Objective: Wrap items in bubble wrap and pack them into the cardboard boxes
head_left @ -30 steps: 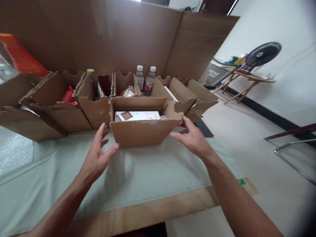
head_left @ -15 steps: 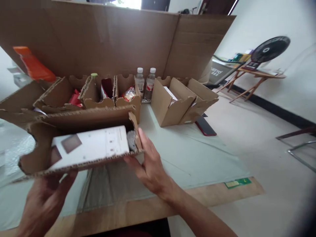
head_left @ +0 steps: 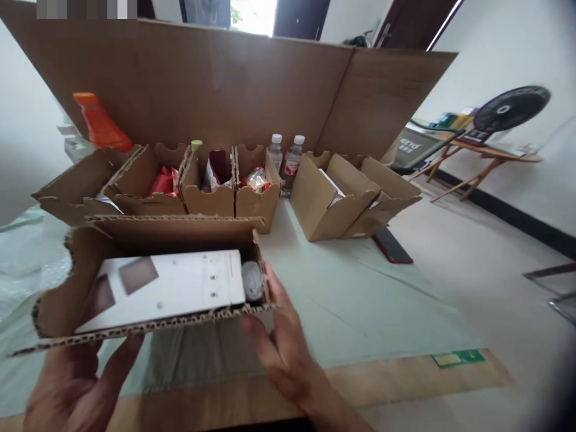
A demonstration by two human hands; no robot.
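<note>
Between my two hands I hold an open-topped cardboard box [head_left: 180, 229], tilted so that its inside faces me. A long white carton [head_left: 180, 288] with brown squares printed on it lies inside. Beside the carton, at the box's right end, is a round grey item [head_left: 252, 281] whose kind I cannot make out. My left hand [head_left: 83, 384] supports the box from below at its left part, with some fingers hidden under it. The fingers of my right hand [head_left: 285, 342] are wrapped round the lower right corner.
Several cardboard bins [head_left: 153, 180] with packaged goods stand behind, before a tall cardboard panel [head_left: 225, 90]. Two clear bottles [head_left: 291, 165] stand between bins. An orange bottle [head_left: 102, 123] leans at the left. A dark phone-like slab [head_left: 392, 245] lies right of the right-hand bins [head_left: 319, 210].
The view has shifted, so the bins and panel appear lower and further right. The box stays in both my hands and its inside shows slightly more squarely.
</note>
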